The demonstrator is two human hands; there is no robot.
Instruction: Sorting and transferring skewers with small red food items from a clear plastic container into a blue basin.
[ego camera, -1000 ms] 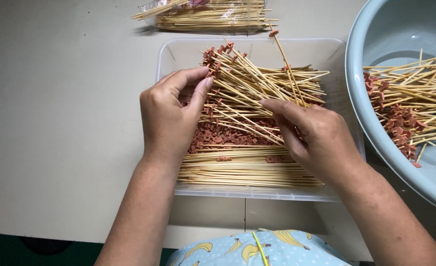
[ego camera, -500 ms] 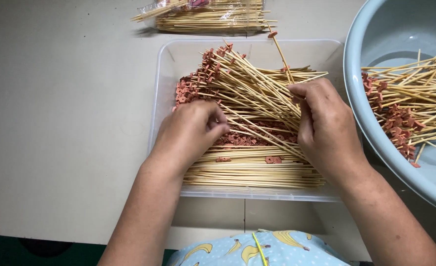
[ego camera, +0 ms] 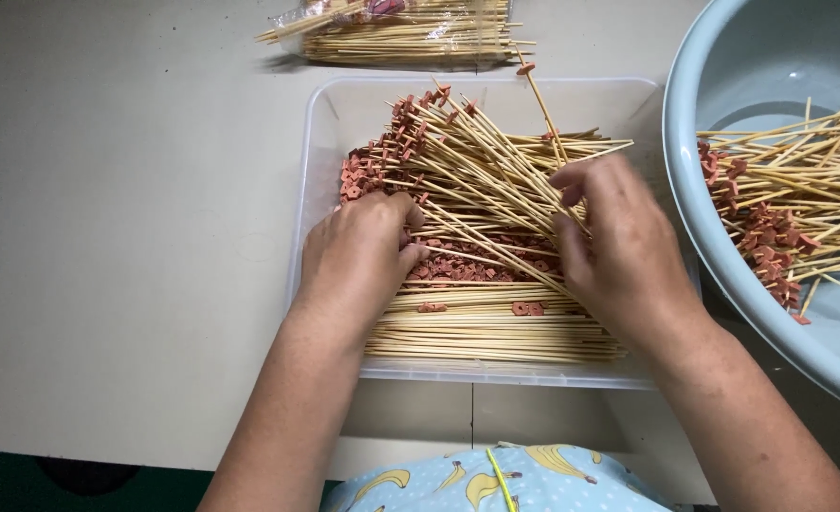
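A clear plastic tray (ego camera: 344, 104) in front of me holds many bamboo skewers (ego camera: 496, 180), several with small reddish-brown pieces (ego camera: 482, 265) on their ends, and loose pieces lie on the tray bottom. My left hand (ego camera: 358, 256) rests curled on the pile at the tray's left, fingertips among the loose pieces. My right hand (ego camera: 614, 242) is over the slanted skewers at the right, its fingers pinching among the sticks. A row of bare skewers (ego camera: 496, 332) lies along the tray's near edge.
A pale blue basin (ego camera: 714, 237) at the right holds more skewers with reddish pieces (ego camera: 780, 218). A plastic bag of bare skewers (ego camera: 410, 33) lies at the back. The table edge runs close to my body.
My left hand has dropped from the skewer tips down to the loose pieces at the left. My right hand has moved up and right onto the slanted skewers.
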